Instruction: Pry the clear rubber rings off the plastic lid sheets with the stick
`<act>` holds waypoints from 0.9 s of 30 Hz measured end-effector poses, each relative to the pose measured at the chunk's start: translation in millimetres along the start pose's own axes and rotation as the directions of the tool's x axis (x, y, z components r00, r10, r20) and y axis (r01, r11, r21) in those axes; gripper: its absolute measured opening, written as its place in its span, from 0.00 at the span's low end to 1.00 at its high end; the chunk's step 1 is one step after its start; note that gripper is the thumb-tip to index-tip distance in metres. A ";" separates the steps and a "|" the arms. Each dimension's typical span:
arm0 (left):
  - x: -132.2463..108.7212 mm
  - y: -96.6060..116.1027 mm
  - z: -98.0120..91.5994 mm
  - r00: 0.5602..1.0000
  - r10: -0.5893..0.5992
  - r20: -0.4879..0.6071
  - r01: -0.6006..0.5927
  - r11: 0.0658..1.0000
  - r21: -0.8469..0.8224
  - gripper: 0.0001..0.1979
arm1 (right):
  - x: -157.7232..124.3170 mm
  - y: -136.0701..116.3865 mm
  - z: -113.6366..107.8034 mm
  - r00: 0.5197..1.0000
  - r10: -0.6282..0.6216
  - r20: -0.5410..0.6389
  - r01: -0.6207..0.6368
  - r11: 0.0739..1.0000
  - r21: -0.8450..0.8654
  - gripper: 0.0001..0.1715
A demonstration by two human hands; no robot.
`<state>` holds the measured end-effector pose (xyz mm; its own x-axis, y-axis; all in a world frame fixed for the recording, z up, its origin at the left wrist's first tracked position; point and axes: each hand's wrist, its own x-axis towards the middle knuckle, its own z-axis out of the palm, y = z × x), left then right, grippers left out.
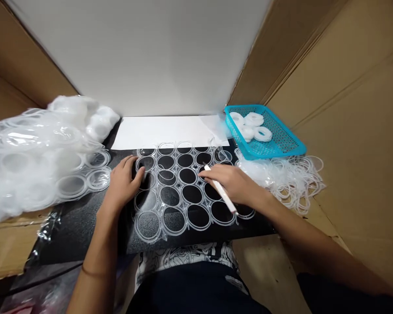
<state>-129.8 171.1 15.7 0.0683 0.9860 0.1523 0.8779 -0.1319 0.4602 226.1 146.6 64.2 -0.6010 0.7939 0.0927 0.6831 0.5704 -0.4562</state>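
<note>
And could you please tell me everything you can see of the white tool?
The white tool is slim, straight and stick-like, plastic by its look, with a thin dark tip at the far end. It slants in the grip of the right hand, tip forward and to the left, over the clear sheet of rings. Whether the tip touches the sheet, I cannot tell.

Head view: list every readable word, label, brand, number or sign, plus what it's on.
No readable text.
White pen-like tool in the right hand: no legible marking.
Black-and-white patterned cloth: printed, too blurred to tell any lettering.
</note>
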 end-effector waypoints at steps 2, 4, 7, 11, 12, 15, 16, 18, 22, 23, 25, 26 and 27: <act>-23.1 4.3 -3.9 0.996 0.083 0.019 -0.081 0.993 -0.088 0.24 | -6.9 -4.0 18.4 1.000 0.005 0.001 -0.005 1.000 0.003 0.20; -53.4 16.8 -3.8 0.991 0.130 0.036 -0.124 0.984 -0.131 0.20 | -12.8 -5.5 31.7 0.999 0.036 -0.020 -0.036 0.999 0.018 0.20; -93.7 50.6 2.8 0.979 0.199 0.047 -0.190 0.970 -0.150 0.14 | -10.2 -5.7 39.3 0.996 0.081 -0.024 -0.078 0.991 0.107 0.26; -112.4 105.3 23.6 0.928 0.356 0.105 -0.342 0.930 -0.133 0.18 | 16.3 -2.5 28.7 0.995 0.068 0.076 -0.086 0.959 0.269 0.27; -112.7 115.5 30.5 0.923 0.368 0.114 -0.357 0.928 -0.104 0.21 | 23.8 -0.3 25.3 0.994 0.049 0.094 -0.075 0.953 0.293 0.25; -114.7 129.4 49.8 0.930 0.332 0.157 -0.339 0.941 0.014 0.30 | 38.8 9.5 22.6 0.989 0.030 0.142 -0.084 0.914 0.396 0.19; -116.9 129.0 54.1 0.934 0.316 0.168 -0.329 0.943 0.051 0.31 | 40.6 13.0 25.0 0.987 0.040 0.153 -0.105 0.889 0.445 0.18; -123.0 124.1 58.3 0.937 0.300 0.178 -0.322 0.941 0.106 0.33 | 40.2 18.3 33.3 0.991 0.051 0.128 -0.111 0.844 0.524 0.17; -131.8 115.2 53.3 0.931 0.314 0.187 -0.342 0.929 0.143 0.32 | 33.1 18.6 50.7 0.999 0.029 -0.026 -0.009 0.830 0.558 0.12; -131.9 115.5 51.4 0.930 0.316 0.189 -0.344 0.928 0.143 0.31 | 31.7 17.3 53.2 0.998 0.033 -0.051 0.001 0.831 0.556 0.11; -130.0 119.0 48.8 0.934 0.305 0.186 -0.333 0.932 0.144 0.31 | 30.5 14.7 55.8 0.996 0.038 -0.080 0.012 0.835 0.550 0.09; -128.2 121.9 48.4 0.938 0.296 0.182 -0.323 0.935 0.144 0.31 | 30.4 13.9 56.2 0.995 0.034 -0.089 0.020 0.840 0.543 0.08; -126.3 124.9 48.5 0.942 0.284 0.177 -0.311 0.939 0.145 0.30 | 30.5 13.4 56.4 0.995 0.027 -0.097 0.029 0.846 0.533 0.08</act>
<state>-5.8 35.1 11.5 0.3980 0.9096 0.1197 0.8722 -0.4156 0.2580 193.5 166.6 11.1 -0.5391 0.8258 0.1658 0.3392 0.3931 -0.8546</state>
